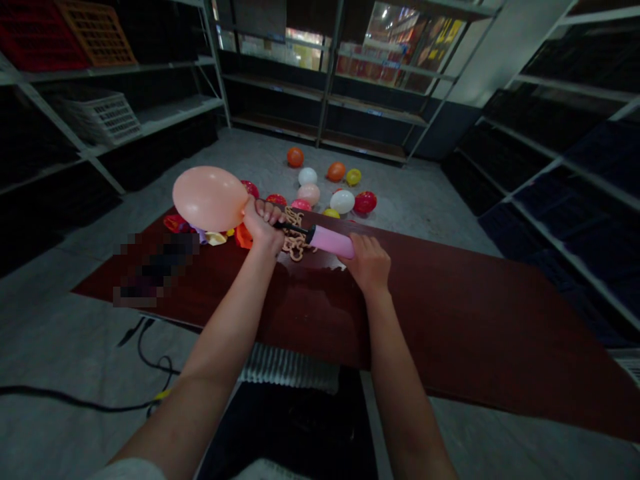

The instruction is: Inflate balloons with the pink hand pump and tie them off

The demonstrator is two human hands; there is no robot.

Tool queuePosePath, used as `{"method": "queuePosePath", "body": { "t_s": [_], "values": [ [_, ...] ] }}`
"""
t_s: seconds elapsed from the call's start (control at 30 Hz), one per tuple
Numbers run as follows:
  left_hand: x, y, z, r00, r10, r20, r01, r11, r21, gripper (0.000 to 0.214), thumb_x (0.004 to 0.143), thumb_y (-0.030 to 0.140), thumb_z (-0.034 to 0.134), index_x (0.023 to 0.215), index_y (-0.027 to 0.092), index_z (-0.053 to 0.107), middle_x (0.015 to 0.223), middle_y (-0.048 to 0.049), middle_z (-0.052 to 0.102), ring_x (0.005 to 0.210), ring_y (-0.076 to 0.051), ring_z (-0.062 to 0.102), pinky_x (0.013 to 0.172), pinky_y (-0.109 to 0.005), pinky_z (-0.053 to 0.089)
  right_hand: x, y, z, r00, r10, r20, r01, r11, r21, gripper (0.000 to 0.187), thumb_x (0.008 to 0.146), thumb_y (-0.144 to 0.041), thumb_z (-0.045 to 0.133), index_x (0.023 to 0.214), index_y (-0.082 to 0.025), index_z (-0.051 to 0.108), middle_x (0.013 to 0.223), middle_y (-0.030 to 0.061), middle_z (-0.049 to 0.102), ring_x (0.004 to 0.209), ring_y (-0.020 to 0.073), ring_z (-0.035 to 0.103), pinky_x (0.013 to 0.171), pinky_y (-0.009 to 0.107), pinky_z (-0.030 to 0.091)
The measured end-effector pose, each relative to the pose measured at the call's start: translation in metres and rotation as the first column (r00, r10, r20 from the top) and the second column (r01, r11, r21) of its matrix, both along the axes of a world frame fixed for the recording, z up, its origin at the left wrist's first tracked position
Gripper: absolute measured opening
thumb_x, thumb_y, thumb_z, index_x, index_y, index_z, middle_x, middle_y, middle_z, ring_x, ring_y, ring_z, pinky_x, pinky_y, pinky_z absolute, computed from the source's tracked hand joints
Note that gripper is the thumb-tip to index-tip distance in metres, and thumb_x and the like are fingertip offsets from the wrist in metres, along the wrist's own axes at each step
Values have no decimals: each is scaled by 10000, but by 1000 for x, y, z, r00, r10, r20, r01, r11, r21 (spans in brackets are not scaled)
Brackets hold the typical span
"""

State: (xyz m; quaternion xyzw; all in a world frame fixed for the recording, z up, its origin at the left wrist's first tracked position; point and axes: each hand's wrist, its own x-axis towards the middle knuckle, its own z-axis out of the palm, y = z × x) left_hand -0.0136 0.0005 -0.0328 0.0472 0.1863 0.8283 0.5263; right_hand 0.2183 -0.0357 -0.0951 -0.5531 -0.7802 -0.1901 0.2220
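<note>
A peach balloon [210, 199], swollen with air, points its neck at my left hand [263, 223]. The fingers of that hand are closed around the balloon's neck and the black nozzle end of a balloon pump; the exact grip at the neck is hidden. My right hand [367, 261] is wrapped round the far end of the pump's pink barrel [330, 241]. The pump lies level across the gap between both hands, above the table. Beneath it on the tabletop is a heap of beige curly strands [296, 248]. Uninflated balloons [216, 237] lie left of my left hand.
The dark red-brown table [475, 320] stretches far to the right. Several inflated balloons [342, 201] rest on the floor beyond it. Shelving racks [325, 100] stand behind and on both sides, with a white crate [103, 117] at left. A black cable [75, 399] crosses the floor.
</note>
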Motion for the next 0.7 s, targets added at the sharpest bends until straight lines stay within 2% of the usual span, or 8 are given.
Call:
{"method": "queuePosePath", "body": {
  "t_s": [0.13, 0.3, 0.53, 0.7],
  "values": [
    [-13, 2, -1, 999, 38, 19, -38, 999, -2, 485, 1007, 212, 412, 554, 207, 238, 440, 84, 210, 321, -68, 214, 393, -232, 212, 22, 3, 1, 999, -45, 8, 45, 999, 29, 366, 956, -396, 585, 1229, -159, 642, 1089, 135, 717, 963, 282, 577, 762, 352, 406],
    [-21, -4, 5, 997, 52, -57, -52, 999, 14, 523, 1022, 268, 440, 571, 198, 186, 440, 88, 181, 334, -62, 187, 394, -216, 218, 38, 1, 0, 993, -100, -60, 103, 993, 57, 361, 914, -327, 599, 1230, -159, 643, 1113, 151, 703, 991, 298, 555, 799, 375, 423],
    [-6, -21, 27, 992, 7, -125, 5, 996, 89, 607, 1060, 352, 422, 537, 198, 156, 434, 74, 131, 335, -70, 139, 364, -223, 207, 43, -3, 0, 978, -131, -163, 142, 988, 59, 355, 873, -395, 614, 1128, -153, 663, 1055, 149, 711, 963, 307, 586, 809, 392, 455],
    [6, -29, 33, 989, -16, -145, 33, 993, 118, 665, 1080, 421, 402, 511, 197, 142, 419, 66, 115, 320, -67, 133, 349, -228, 198, 33, -5, 1, 983, -80, -163, 80, 997, -8, 338, 839, -411, 629, 1072, -168, 657, 1020, 129, 721, 926, 290, 622, 753, 366, 450]
  ]
}}
